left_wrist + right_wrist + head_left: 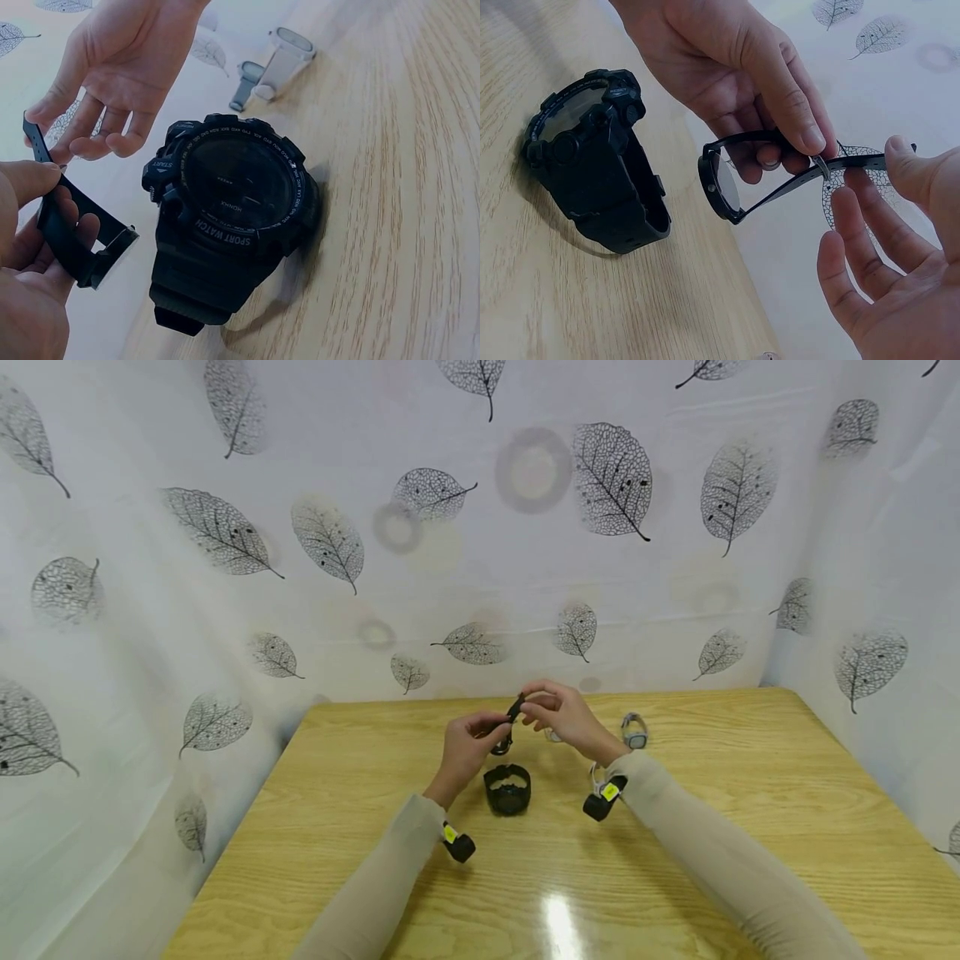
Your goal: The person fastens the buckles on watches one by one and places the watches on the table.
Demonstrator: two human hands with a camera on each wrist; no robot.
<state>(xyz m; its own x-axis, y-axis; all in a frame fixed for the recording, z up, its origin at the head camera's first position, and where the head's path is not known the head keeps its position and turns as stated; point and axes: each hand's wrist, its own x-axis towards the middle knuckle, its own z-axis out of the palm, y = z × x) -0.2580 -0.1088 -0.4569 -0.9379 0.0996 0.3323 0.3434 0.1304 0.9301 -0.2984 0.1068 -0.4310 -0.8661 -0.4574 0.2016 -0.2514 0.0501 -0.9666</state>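
A slim black wristwatch (720,187) with a round case and a metal buckle is held up above the table between both hands. My left hand (461,752) grips its strap by the buckle, thumb on top and fingers curled beneath. At the strap's free end, my right hand (566,718) pinches the tip between thumb and index finger, the other fingers spread. The strap runs through the buckle in the right wrist view. Below the hands, a bulky black sports watch (232,187) stands on the table with its band closed in a loop.
On the wooden table (337,860), a grey digital watch (636,739) lies at the back right. A white watch (289,56) stands near it, partly hidden by my right wrist in the head view. A leaf-patterned curtain (480,568) hangs behind the table and at its sides.
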